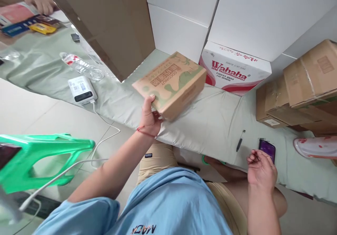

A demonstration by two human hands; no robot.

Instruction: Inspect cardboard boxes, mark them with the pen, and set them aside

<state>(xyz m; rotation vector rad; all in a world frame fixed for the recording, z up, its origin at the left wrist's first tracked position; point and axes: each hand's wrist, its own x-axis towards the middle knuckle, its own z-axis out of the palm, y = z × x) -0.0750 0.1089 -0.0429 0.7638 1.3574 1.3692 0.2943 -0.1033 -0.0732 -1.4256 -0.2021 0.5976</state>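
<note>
Looking through the head view, you have the coconut box (173,84) at twelve o'clock, just off the centre of the picture, above the pale green cloth of the worktop (216,113). Your left hand (151,113) has its grip clenched on the near left corner of that box, thumb pressed on the printed top and the other fingers at the side and underneath, partly hidden. The box sits at a slant, and you cannot tell whether its far edge touches the cloth. Your right hand (262,168) is at four o'clock, its grip released, palm turned up and fingers loosely curled. The phone (269,150) lies just beyond those fingers, partly covered by them, and the pen (239,143) is near it, between three and four o'clock.

At two o'clock the white and red water carton (237,70) stands against the wall, with stacked brown boxes (308,77) at three. Toward ten o'clock you have the power bank (82,90) with its white cable (116,131), and the plastic bottle (84,66) just behind it. The large cardboard sheet (105,20) rises near eleven; beyond it, at ten, is another person's hand (40,2). The green stool (52,145) stands at eight.
</note>
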